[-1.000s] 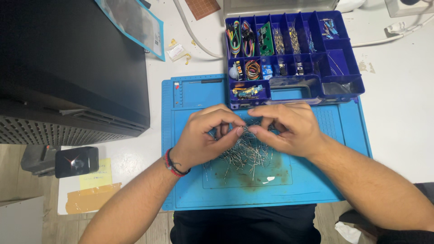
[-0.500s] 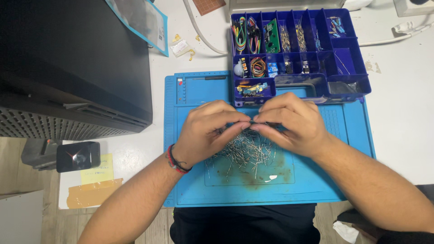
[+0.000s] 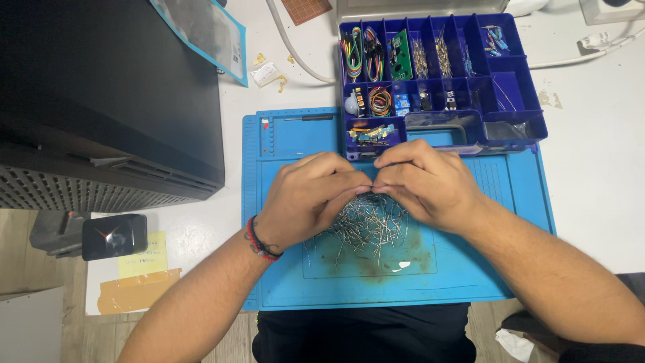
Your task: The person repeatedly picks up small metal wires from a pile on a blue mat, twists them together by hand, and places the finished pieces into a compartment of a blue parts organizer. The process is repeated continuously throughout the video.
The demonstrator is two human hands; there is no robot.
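Currently both hands meet at frame centre over the blue mat (image 3: 289,282). Left hand (image 3: 310,196) and right hand (image 3: 430,183) have fingertips pinched together, touching, right above the pile of thin metal pins (image 3: 366,228); can't tell what's pinched. Blue compartment box (image 3: 443,74) sits just above, upper centre-right.

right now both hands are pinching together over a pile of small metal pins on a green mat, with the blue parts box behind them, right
Not quite: the mat is blue, not green, as the head view shows. The left hand and right hand do meet over the pile of small metal pins, with the blue parts box behind.
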